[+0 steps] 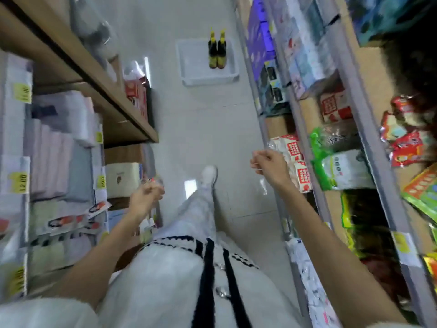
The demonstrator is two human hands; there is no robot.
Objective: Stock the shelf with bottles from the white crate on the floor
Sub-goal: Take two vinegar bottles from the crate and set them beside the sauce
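A shallow white plastic crate [208, 78] sits on the pale tiled floor [201, 119] down the aisle, holding dark yellow-capped bottles [217, 52]. Both hands are loosely curled, empty: left hand [144, 197], right hand [269, 163]. A yellow price tag [21, 183] reads "12.00".

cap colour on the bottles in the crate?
Yellow caps on dark bottles standing in the white crate; head view, the only one.

Dark bottles [217, 52] in white crate [189, 65]
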